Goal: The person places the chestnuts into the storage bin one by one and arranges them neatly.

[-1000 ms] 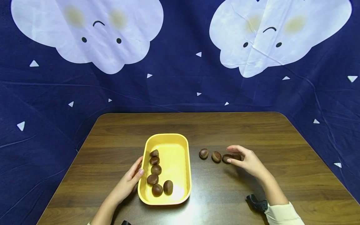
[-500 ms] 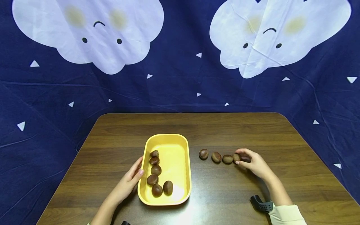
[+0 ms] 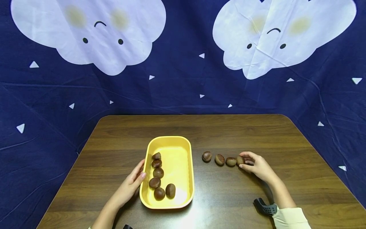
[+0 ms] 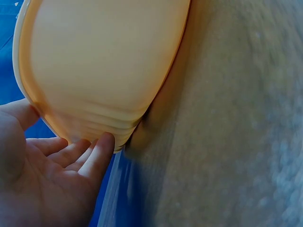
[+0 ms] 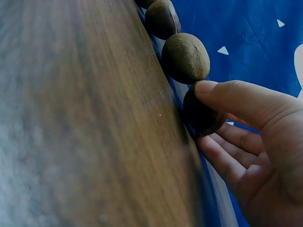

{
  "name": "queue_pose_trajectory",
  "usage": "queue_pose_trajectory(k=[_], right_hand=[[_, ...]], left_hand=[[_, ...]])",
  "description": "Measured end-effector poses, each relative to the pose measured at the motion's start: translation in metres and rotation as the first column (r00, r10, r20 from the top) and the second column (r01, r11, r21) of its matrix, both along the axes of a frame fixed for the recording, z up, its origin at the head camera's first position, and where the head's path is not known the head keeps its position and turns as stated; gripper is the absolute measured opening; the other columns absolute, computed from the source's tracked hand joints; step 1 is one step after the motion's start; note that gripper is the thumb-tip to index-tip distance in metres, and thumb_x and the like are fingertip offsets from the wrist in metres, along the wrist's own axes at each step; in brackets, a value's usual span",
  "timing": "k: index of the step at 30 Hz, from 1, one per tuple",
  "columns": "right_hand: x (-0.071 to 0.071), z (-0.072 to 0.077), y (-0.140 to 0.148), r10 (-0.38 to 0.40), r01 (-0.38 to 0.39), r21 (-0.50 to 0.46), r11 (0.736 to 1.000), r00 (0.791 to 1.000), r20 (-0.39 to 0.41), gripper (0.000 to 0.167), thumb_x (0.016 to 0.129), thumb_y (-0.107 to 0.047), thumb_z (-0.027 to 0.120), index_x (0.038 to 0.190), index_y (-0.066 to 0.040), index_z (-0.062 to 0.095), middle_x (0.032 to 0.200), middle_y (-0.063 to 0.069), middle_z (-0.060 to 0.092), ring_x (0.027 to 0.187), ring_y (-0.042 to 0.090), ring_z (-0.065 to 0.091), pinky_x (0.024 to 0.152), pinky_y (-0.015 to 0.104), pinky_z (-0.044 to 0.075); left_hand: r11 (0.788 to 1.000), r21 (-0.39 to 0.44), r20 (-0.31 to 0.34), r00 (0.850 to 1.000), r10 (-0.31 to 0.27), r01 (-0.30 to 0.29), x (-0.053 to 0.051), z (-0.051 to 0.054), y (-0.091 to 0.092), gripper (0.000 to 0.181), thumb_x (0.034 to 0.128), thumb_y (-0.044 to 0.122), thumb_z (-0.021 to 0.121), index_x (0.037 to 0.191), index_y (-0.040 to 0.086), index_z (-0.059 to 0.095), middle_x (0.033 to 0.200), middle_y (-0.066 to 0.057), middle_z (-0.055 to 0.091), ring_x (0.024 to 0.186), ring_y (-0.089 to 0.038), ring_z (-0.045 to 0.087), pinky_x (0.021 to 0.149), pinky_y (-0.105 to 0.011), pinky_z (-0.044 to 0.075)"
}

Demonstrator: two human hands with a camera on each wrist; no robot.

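The person's left hand (image 3: 130,184) grips the yellow tray (image 3: 179,165) by its left side, the thumb at the rim and the other fingertips against the outer wall, as the left wrist view shows. The tray sits on the wooden table (image 3: 217,133), left of the right hand (image 3: 258,167). Inside it are six chestnuts: five run in an uneven line along the left side, from the far end to the near end, and the sixth chestnut (image 3: 170,190) lies just right of the nearest one in that line.

To the right of the tray, four chestnuts lie in a row on the table. The right hand pinches the rightmost chestnut (image 3: 240,160), with the thumb on one side and the fingers on the other; the right wrist view shows the thumb tip and fingertips touching its dark shell. The next chestnut (image 3: 231,161) is close beside it, and the other two are spaced a little farther apart toward the tray.

A pale sleeve (image 3: 290,218) covers the right forearm, and a black strap piece (image 3: 266,207) sticks out by that wrist. Behind the table hangs a dark blue cloth (image 3: 183,86) printed with small white triangles and two white clouds, their faces upside down.
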State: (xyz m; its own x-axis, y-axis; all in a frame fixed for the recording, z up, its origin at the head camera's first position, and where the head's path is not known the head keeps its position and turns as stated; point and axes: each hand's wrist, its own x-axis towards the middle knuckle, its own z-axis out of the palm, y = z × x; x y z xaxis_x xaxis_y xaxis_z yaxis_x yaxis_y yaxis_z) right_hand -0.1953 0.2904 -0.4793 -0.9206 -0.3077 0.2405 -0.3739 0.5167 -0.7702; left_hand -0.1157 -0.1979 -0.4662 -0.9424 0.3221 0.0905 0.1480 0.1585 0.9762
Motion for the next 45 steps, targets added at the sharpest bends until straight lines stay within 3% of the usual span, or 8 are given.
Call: queue_pose_trajectory(k=[10, 19, 27, 36, 40, 45], right_hand=[[-0.003, 0.012, -0.005, -0.025, 0.025, -0.006, 1.0, 0.999, -0.043, 0.036, 0.074, 0.0, 0.071, 0.107, 0.006, 0.056, 0.099, 0.016, 0.06, 0.087, 0.006, 0.055, 0.075, 0.021, 0.048], [-0.006, 0.027, -0.026, -0.01, 0.009, -0.011, 1.0, 1.0, -0.018, 0.038, 0.076, 0.003, 0.068, 0.111, 0.007, 0.054, 0.102, 0.019, 0.059, 0.09, 0.025, 0.058, 0.078, 0.04, 0.047], [-0.012, 0.041, -0.058, 0.074, -0.072, -0.089, 0.993, 0.997, 0.026, 0.039, 0.077, -0.006, 0.071, 0.112, 0.003, 0.054, 0.105, 0.017, 0.06, 0.095, 0.028, 0.057, 0.082, 0.042, 0.046], [-0.017, 0.058, -0.107, 0.183, -0.186, -0.079, 0.979, 0.982, -0.036, 0.038, 0.076, -0.003, 0.071, 0.111, 0.002, 0.056, 0.104, 0.012, 0.061, 0.094, 0.025, 0.058, 0.083, 0.041, 0.045], [-0.008, 0.079, -0.134, 0.248, -0.251, -0.086, 0.964, 0.968, -0.044, 0.036, 0.076, 0.001, 0.069, 0.109, 0.006, 0.055, 0.103, 0.015, 0.06, 0.094, 0.028, 0.057, 0.084, 0.044, 0.044], [0.003, 0.098, -0.163, 0.318, -0.314, -0.109, 0.943, 0.948, 0.026, 0.037, 0.076, 0.003, 0.068, 0.111, 0.006, 0.055, 0.104, 0.014, 0.06, 0.094, 0.025, 0.057, 0.077, 0.039, 0.048]], left_hand=[[1.0, 0.008, 0.003, 1.0, 0.007, -0.007, 0.0, 0.0, 0.002, 0.054, 0.097, 0.013, 0.04, 0.142, 0.001, 0.014, 0.139, -0.027, 0.026, 0.123, -0.037, 0.031, 0.09, -0.018, 0.035], [1.0, 0.009, 0.012, 1.0, 0.008, -0.008, 0.0, 0.0, 0.002, 0.053, 0.0971, 0.013, 0.04, 0.143, 0.002, 0.014, 0.138, -0.027, 0.027, 0.123, -0.036, 0.031, 0.09, -0.018, 0.036], [1.0, 0.015, -0.002, 1.0, 0.005, -0.005, 0.0, 0.0, 0.001, 0.053, 0.0969, 0.012, 0.04, 0.142, 0.001, 0.014, 0.139, -0.027, 0.026, 0.123, -0.035, 0.031, 0.09, -0.017, 0.035], [1.0, 0.017, 0.006, 1.0, 0.012, -0.012, 0.0, 0.0, 0.001, 0.053, 0.0967, 0.011, 0.04, 0.142, 0.002, 0.015, 0.138, -0.027, 0.027, 0.123, -0.036, 0.032, 0.09, -0.018, 0.035], [1.0, 0.019, 0.01, 1.0, 0.012, -0.012, 0.0, 0.001, 0.001, 0.053, 0.0969, 0.013, 0.04, 0.143, 0.003, 0.015, 0.139, -0.026, 0.027, 0.122, -0.035, 0.033, 0.091, -0.022, 0.036], [1.0, 0.015, 0.016, 1.0, 0.012, -0.013, 0.0, 0.001, 0.002, 0.054, 0.097, 0.014, 0.04, 0.143, 0.004, 0.015, 0.14, -0.025, 0.026, 0.123, -0.035, 0.032, 0.093, -0.025, 0.036]])
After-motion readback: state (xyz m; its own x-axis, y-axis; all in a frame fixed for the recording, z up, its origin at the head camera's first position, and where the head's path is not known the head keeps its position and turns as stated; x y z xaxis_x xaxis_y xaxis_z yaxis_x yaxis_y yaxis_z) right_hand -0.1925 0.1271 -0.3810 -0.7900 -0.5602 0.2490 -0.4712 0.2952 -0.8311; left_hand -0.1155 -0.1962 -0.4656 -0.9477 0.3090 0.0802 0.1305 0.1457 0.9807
